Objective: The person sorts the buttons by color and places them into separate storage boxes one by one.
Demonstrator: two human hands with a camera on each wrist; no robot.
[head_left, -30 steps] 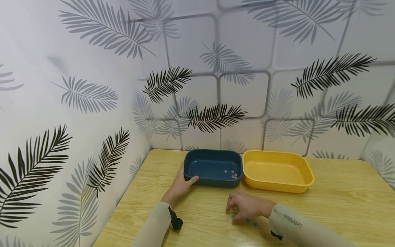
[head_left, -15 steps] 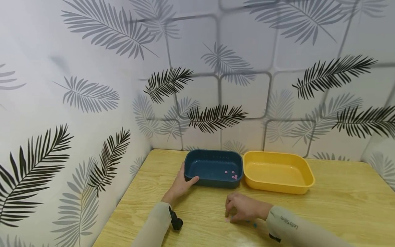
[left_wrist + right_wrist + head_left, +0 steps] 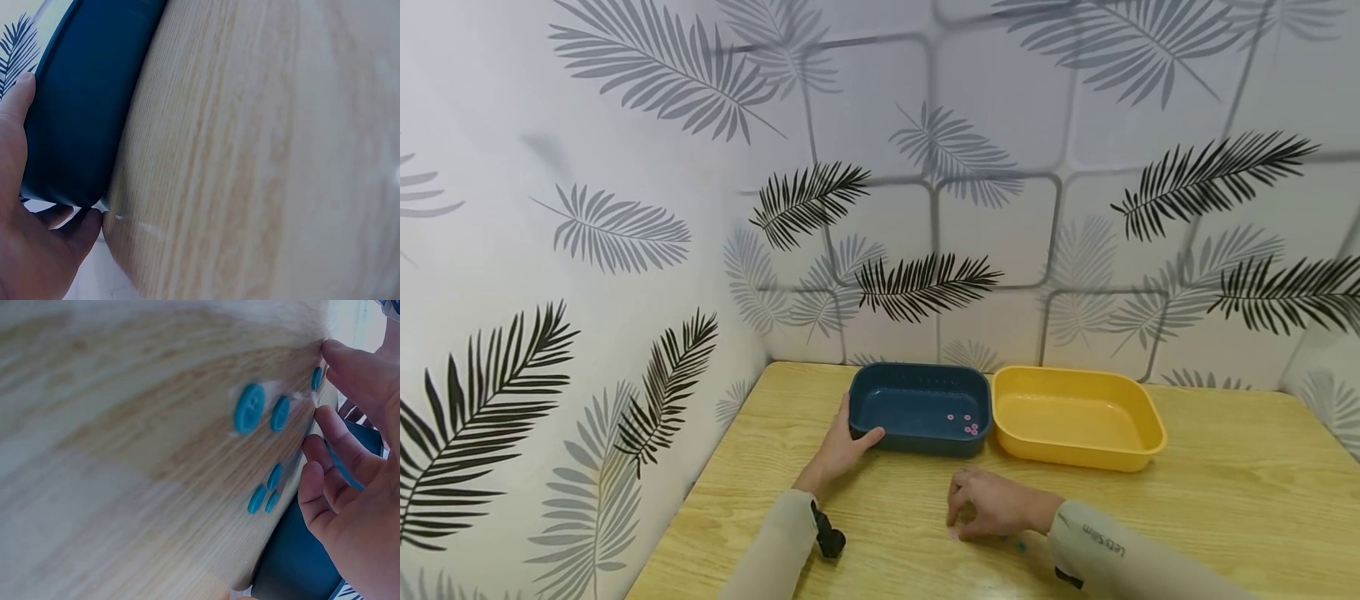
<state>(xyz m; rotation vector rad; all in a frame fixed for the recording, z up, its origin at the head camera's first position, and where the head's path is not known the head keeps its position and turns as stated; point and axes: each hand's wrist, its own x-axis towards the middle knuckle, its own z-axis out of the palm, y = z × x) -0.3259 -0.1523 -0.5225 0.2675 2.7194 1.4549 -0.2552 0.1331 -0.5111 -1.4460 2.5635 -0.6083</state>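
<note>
Right by the fingertips of the right hand, one pink button lies toward the near side of the surface. That grip looks narrow, thumb and forefinger close together; whether they pinch the button, I cannot tell. Being flat and thin, it could skid away if only its rim were caught. Blue buttons lie loose beside and under the same hand, one close to the fingers, so a careless sweep could scatter them. Near the surface's far edge, the left hand holds the dark blue tray at its near left corner, thumb at the rim. A tug there could slide the five pink buttons gathered toward its near right corner, or nudge the yellow tray just beside it.
</note>
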